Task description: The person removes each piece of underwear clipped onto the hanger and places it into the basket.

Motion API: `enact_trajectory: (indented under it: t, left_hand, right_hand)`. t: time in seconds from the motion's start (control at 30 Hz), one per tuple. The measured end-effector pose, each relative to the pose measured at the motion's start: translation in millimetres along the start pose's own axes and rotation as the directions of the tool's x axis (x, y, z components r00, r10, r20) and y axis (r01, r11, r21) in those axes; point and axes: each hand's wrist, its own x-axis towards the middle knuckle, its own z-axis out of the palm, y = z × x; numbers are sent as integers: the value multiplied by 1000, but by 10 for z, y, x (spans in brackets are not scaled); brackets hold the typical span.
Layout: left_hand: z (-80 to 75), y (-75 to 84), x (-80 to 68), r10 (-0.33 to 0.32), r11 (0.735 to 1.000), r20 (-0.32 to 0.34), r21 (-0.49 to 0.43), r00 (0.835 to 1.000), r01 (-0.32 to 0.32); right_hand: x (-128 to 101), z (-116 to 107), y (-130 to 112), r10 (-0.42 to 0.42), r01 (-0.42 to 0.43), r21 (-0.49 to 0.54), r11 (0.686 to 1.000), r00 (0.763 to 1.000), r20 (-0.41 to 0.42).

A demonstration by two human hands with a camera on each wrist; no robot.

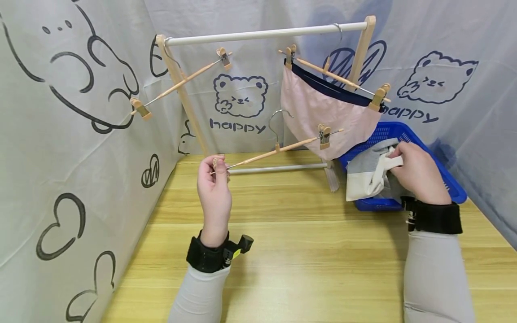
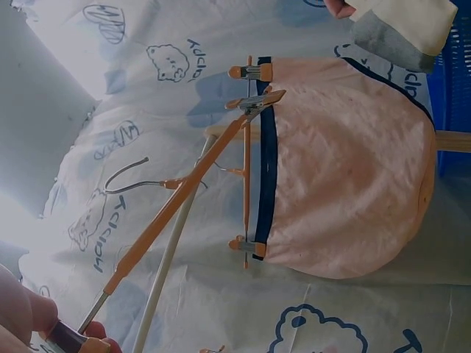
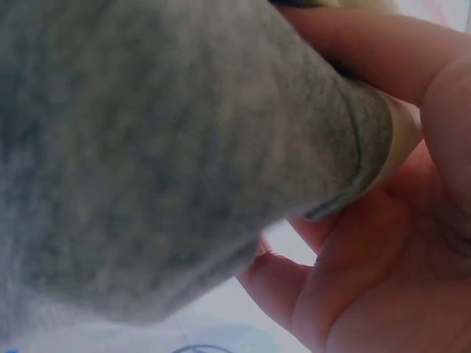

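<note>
Two hands: both gripping
left hand (image 1: 214, 188): pinches clip end of wooden hanger (image 1: 278, 150), held in air above table (image 1: 307, 260)
right hand (image 1: 418, 172): fingers curled round grey-cream garment (image 1: 369, 172) over blue basket (image 1: 404, 134)
rack (image 1: 266, 33): behind hands, pink garment (image 1: 323, 116) clipped on a hanger
backdrop: bear-print cloth (image 1: 240, 96)
</note>
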Motion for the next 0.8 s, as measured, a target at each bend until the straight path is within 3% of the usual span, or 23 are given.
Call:
enact_trajectory:
  t: [0.8]
  left_hand:
    - [2,-4,1,4,1000,11,12,1000,-4]
  right_hand:
    - [56,13,367,108,-103,-41,994,987,118]
